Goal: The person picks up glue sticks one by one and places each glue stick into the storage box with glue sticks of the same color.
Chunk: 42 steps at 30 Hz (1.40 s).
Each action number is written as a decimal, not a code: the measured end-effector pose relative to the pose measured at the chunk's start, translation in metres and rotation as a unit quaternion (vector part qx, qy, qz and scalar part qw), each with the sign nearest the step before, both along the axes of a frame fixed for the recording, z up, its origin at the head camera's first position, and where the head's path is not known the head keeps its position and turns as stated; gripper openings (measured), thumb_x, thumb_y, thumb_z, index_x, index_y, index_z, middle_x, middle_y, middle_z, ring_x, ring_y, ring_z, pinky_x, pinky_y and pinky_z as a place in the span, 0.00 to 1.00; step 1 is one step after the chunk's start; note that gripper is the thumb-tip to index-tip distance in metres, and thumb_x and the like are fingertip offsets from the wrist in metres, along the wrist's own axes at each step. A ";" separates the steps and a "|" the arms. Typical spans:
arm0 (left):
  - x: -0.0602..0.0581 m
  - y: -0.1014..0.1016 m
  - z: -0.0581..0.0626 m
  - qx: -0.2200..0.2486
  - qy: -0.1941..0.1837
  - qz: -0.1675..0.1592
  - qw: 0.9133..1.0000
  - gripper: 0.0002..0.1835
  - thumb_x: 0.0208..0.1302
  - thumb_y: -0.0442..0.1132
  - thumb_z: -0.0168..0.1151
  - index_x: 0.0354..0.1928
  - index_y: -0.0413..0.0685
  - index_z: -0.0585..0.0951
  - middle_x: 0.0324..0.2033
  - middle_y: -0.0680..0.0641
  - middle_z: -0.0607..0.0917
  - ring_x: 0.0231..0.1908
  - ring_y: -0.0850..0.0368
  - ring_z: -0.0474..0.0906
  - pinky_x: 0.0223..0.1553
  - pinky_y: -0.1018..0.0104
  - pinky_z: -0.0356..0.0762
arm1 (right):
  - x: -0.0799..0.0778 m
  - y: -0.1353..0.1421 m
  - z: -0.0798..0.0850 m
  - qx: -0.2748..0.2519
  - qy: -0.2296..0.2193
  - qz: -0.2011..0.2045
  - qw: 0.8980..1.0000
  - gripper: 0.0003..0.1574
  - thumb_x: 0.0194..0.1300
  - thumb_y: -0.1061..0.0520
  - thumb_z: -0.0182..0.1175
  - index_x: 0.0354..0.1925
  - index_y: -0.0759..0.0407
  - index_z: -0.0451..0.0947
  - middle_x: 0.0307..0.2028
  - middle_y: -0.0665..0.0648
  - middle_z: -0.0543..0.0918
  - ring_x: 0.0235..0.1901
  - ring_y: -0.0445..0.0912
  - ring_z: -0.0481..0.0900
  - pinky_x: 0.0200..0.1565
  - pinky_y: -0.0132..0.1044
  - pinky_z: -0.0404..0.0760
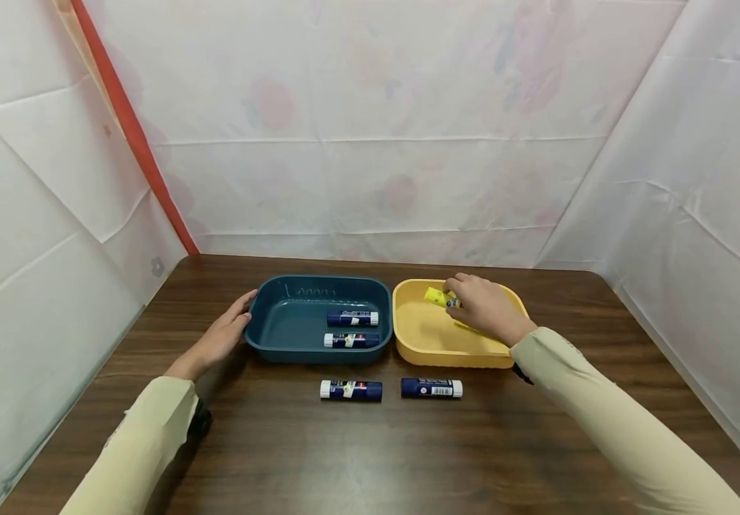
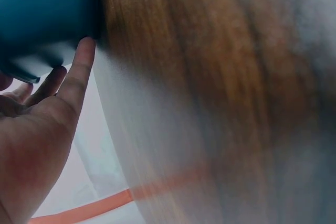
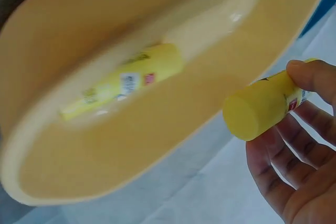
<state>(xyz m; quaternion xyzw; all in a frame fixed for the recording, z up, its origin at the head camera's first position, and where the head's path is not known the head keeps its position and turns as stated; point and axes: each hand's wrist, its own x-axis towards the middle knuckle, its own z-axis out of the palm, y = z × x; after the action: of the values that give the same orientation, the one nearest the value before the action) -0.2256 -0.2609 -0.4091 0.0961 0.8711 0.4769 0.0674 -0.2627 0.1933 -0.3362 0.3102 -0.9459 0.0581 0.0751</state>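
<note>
My right hand (image 1: 482, 304) pinches a yellow glue stick (image 3: 262, 103) between thumb and fingers over the yellow tray (image 1: 418, 336). Inside that tray lies a second yellow glue stick (image 3: 128, 80), mostly hidden by my hand in the head view. My left hand (image 1: 220, 337) rests against the left side of the dark blue tray (image 1: 286, 354), its fingers nearly straight along the outer wall in the left wrist view. Two dark blue glue sticks with white ends, an upper one (image 1: 352, 318) and a lower one (image 1: 352, 340), lie in the right half of the blue tray.
On the brown wooden table (image 1: 293, 458), in front of the trays, lie two more navy glue sticks, one at left (image 1: 351, 390) and one at right (image 1: 431, 387). The trays stand side by side. White sheeting (image 1: 357, 186) surrounds the table's back and sides.
</note>
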 end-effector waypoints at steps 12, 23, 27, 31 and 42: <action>0.001 0.001 0.001 -0.001 0.003 0.002 1.000 0.28 0.78 0.41 0.29 0.75 0.45 0.42 0.68 0.27 0.52 0.62 0.30 0.59 0.53 0.40 0.70 | -0.012 0.008 -0.033 0.028 -0.018 -0.013 0.999 0.16 0.56 0.57 0.69 0.43 0.62 0.79 0.36 0.57 0.80 0.28 0.45 0.76 0.30 0.40 0.76; 0.000 0.000 0.000 0.002 0.002 0.001 1.000 0.28 0.78 0.41 0.29 0.75 0.44 0.42 0.68 0.27 0.51 0.63 0.29 0.58 0.52 0.39 0.69 | -0.015 0.009 -0.049 0.048 -0.042 -0.034 0.997 0.16 0.57 0.58 0.68 0.43 0.63 0.80 0.36 0.57 0.81 0.32 0.48 0.78 0.33 0.43 0.78; 0.000 0.000 0.000 0.003 -0.002 0.001 1.000 0.28 0.78 0.41 0.29 0.75 0.45 0.42 0.69 0.27 0.51 0.63 0.29 0.57 0.53 0.38 0.68 | -0.017 0.009 -0.053 0.055 -0.058 -0.050 0.996 0.16 0.57 0.58 0.66 0.43 0.64 0.80 0.37 0.58 0.81 0.33 0.50 0.78 0.35 0.45 0.79; -0.001 0.000 0.000 0.008 -0.004 0.002 1.000 0.28 0.78 0.40 0.29 0.75 0.45 0.42 0.69 0.28 0.51 0.63 0.30 0.57 0.53 0.39 0.68 | -0.020 0.011 -0.056 0.063 -0.068 -0.059 0.994 0.17 0.57 0.57 0.67 0.44 0.64 0.80 0.37 0.59 0.81 0.34 0.50 0.78 0.37 0.46 0.79; -0.002 0.000 0.001 0.009 0.002 0.003 1.000 0.28 0.77 0.40 0.29 0.75 0.45 0.42 0.68 0.28 0.52 0.64 0.31 0.57 0.54 0.39 0.69 | -0.011 0.016 -0.050 0.034 -0.063 -0.049 0.996 0.22 0.57 0.54 0.69 0.47 0.64 0.78 0.41 0.60 0.80 0.34 0.51 0.78 0.35 0.45 0.78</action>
<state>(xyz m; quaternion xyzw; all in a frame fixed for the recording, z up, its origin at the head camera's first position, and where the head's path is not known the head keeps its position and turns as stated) -0.2271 -0.2606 -0.4086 0.0953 0.8673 0.4845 0.0635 -0.2738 0.2092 -0.3867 0.2617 -0.9642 0.0419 0.0080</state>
